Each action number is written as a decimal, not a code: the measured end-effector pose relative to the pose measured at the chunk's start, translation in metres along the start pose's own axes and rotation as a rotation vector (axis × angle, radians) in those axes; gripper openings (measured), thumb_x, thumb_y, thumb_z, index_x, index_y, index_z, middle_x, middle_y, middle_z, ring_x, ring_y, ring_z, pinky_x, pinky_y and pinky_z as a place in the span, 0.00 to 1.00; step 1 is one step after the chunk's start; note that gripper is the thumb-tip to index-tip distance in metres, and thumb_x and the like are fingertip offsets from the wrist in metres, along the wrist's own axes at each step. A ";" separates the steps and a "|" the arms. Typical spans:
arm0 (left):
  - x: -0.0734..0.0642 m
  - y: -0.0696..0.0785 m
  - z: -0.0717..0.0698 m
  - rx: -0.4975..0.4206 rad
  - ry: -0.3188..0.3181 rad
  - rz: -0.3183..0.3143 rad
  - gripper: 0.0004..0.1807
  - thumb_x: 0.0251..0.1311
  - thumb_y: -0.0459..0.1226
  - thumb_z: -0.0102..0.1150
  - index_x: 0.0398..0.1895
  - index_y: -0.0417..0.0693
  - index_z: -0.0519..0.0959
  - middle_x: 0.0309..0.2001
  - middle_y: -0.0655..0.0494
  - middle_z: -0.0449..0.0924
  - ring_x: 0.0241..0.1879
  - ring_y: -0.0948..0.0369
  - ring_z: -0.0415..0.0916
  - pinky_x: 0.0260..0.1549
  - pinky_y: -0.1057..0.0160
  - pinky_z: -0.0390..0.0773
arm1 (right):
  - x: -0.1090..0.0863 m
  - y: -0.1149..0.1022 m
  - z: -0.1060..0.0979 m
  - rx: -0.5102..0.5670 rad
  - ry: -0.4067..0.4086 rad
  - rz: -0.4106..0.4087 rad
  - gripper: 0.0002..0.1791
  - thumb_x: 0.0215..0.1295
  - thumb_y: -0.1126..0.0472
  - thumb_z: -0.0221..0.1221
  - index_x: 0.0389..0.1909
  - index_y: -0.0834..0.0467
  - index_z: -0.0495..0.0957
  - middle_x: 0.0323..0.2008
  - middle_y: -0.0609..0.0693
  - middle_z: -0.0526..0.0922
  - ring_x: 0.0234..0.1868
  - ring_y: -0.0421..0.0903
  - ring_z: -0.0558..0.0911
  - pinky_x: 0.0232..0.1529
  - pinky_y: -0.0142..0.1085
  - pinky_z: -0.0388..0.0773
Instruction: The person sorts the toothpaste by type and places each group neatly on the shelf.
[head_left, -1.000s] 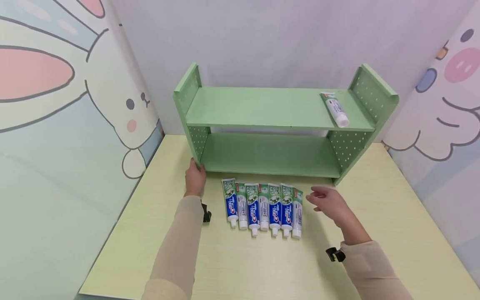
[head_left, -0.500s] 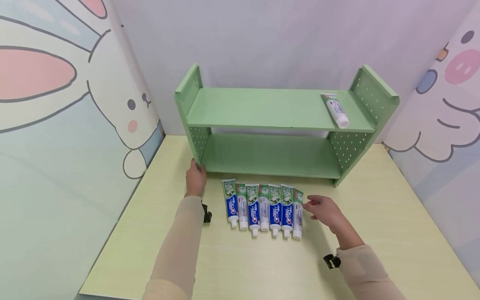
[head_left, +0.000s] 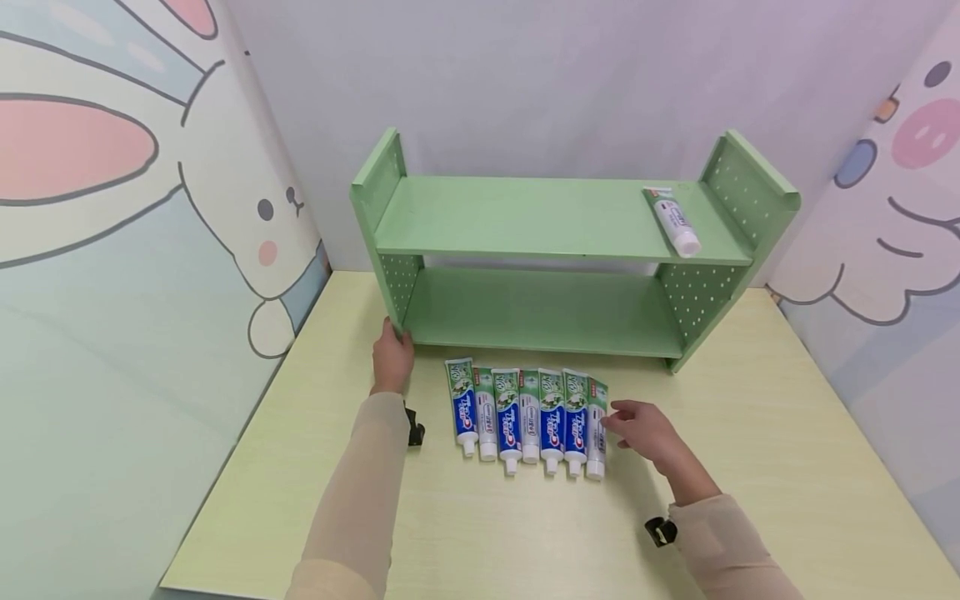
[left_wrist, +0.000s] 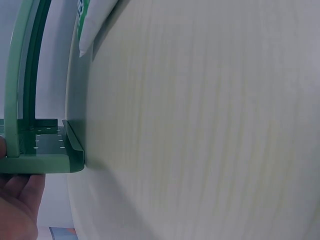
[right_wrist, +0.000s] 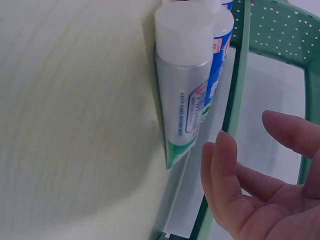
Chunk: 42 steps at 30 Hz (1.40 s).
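My left hand (head_left: 392, 362) grips the front edge of the left side panel (left_wrist: 40, 164) of a green two-tier shelf (head_left: 525, 217). In the left wrist view, a thumb tip shows on one side of that panel and fingers (left_wrist: 32, 192) on the other. Several toothpaste tubes lie in a row before the shelf, some blue and green, others white and green. At the row's right end, beside a white and green toothpaste tube (head_left: 597, 433), hovers my right hand (head_left: 643, 433). Its thumb and fingers are parted and loosely bent, holding nothing, in the right wrist view (right_wrist: 260, 195).
One white and green toothpaste tube (head_left: 675, 223) lies on the upper tier near the right side panel (head_left: 750, 196). The shelf stands on a pale wood-grain table (head_left: 495, 533), against the back wall (head_left: 555, 83). Walls with cartoon animals flank the table.
My right hand has come left and slightly nearer the body, up to the rightmost tube. The left hand keeps its hold on the shelf, and the tubes lie as before.
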<state>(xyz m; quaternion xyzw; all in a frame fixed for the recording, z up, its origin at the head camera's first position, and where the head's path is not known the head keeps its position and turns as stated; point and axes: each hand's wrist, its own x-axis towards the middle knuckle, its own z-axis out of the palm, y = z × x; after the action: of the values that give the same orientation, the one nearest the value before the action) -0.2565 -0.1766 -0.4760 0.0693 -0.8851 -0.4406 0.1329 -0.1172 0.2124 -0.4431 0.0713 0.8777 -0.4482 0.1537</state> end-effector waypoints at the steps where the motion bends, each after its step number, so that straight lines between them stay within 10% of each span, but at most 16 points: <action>1: 0.000 0.000 0.000 -0.001 -0.001 0.000 0.21 0.74 0.36 0.44 0.66 0.39 0.61 0.58 0.34 0.73 0.55 0.42 0.74 0.50 0.45 0.74 | 0.000 0.001 0.001 0.000 -0.002 0.005 0.31 0.68 0.60 0.58 0.64 0.76 0.63 0.50 0.68 0.75 0.37 0.53 0.82 0.42 0.49 0.80; 42: -0.001 -0.001 0.000 -0.016 0.015 0.026 0.19 0.73 0.35 0.46 0.64 0.39 0.63 0.55 0.33 0.75 0.52 0.42 0.76 0.45 0.44 0.76 | 0.009 0.016 0.024 -0.087 -0.048 0.071 0.32 0.64 0.62 0.61 0.61 0.78 0.63 0.44 0.66 0.79 0.32 0.48 0.79 0.34 0.40 0.80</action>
<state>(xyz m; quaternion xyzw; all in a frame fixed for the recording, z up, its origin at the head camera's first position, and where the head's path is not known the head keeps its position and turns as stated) -0.2558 -0.1774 -0.4767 0.0598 -0.8814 -0.4453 0.1459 -0.1166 0.2024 -0.4711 0.0847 0.8892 -0.4057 0.1936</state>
